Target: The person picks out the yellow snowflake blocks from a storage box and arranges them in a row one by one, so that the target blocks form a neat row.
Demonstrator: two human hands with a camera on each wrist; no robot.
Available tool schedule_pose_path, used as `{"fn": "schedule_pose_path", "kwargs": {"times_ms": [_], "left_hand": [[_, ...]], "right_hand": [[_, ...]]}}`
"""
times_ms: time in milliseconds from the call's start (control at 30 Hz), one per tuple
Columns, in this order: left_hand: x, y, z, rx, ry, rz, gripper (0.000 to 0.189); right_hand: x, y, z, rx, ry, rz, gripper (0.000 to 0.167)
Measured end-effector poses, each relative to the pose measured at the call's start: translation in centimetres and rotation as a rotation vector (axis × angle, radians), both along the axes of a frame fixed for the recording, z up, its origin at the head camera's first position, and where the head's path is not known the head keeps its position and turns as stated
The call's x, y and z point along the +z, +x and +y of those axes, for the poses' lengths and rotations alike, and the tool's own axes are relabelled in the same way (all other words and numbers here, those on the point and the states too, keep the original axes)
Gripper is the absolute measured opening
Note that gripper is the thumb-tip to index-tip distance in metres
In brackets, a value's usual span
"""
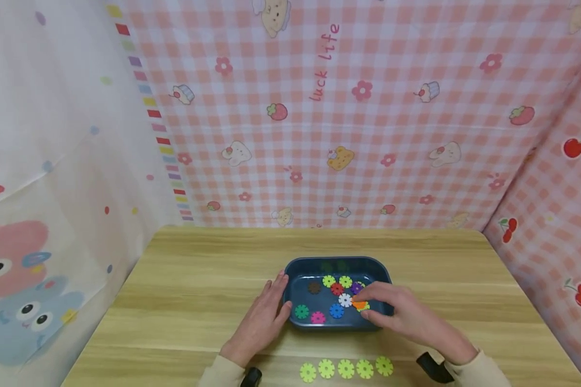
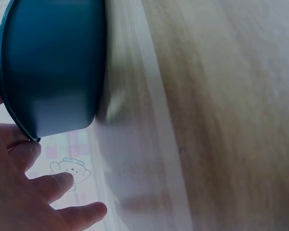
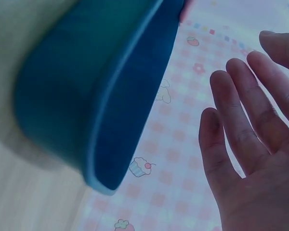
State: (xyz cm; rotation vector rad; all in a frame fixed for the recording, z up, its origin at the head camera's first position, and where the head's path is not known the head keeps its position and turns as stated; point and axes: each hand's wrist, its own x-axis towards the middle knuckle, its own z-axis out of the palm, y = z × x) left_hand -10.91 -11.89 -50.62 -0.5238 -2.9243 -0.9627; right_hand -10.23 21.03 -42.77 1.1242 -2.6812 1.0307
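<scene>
A dark blue tray [image 1: 314, 325] holds several small notched plastic discs. My left hand [image 1: 266, 317] rests against its left end, fingers along the rim; the left wrist view shows the thumb side at the tray wall [image 2: 53, 62] and the other fingers spread. My right hand [image 1: 397, 312] reaches over the right end, index finger and thumb apart on either side of an orange disc [image 1: 360, 305], which overlaps a yellow-green one. Beside it lie a white disc [image 1: 345, 300] and a purple disc [image 1: 356, 288]. In the right wrist view, the right hand [image 3: 260, 134] has extended fingers.
In front of the tray, several yellow-green discs [image 1: 346, 368] lie in a row on the wooden table [image 1: 198, 279]. Inside the tray are also brown [image 1: 314, 287], red [image 1: 337, 289], blue [image 1: 336, 310], green [image 1: 302, 312] and pink [image 1: 318, 317] discs. Patterned cloth [image 1: 339, 123] hangs behind.
</scene>
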Motion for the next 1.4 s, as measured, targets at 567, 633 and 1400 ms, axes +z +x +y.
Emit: {"fn": "schedule_pose_path", "kwargs": {"times_ms": [567,633,1400], "left_hand": [[0.3,0.0,0.1,0.001,-0.009,-0.014,0.060],[0.3,0.0,0.1,0.002,-0.009,-0.015,0.060],[0.3,-0.1,0.0,-0.006,-0.006,-0.028,0.060]], "right_hand": [[1.5,-7.7,-3.2,-0.016,0.191,-0.168,0.026],[1.3,-8.4,-3.6,-0.020,0.209,-0.206,0.027],[-3.4,-11.7,-6.3,0.022,0.336,-0.427,0.024]]}}
